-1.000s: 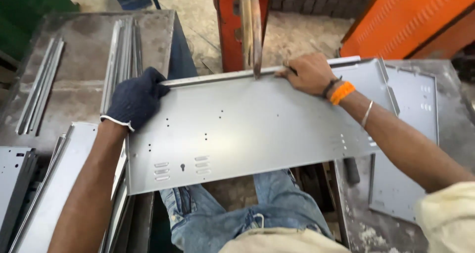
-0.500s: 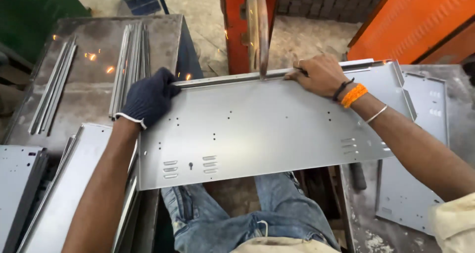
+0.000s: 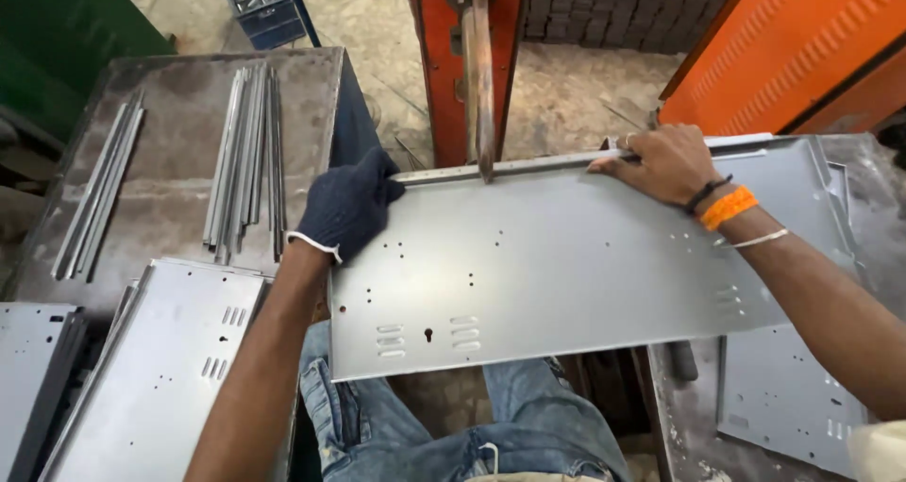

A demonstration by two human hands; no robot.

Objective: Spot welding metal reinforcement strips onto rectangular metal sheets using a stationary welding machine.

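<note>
Perforated sheet-metal panel (image 3: 576, 265) held under the welder's electrode arm (image 3: 478, 76)

Gloved left hand (image 3: 347, 204) and bare right hand (image 3: 661, 161) each clasp its far edge, over the lap; finished-looking panels (image 3: 160, 369) stack left on the counter (image 3: 179, 208).

Thin metal strips (image 3: 247, 152) lie on a grey table (image 3: 179, 208) (left side).

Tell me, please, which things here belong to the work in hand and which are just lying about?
In hand:
- large grey perforated sheet-metal panel
- left hand in dark glove, gripping its edge
- bare right hand on its far rim
- upright metal electrode of orange machine

Lying about:
- thin metal strips
- stacked grey panels
- blue crate
</note>
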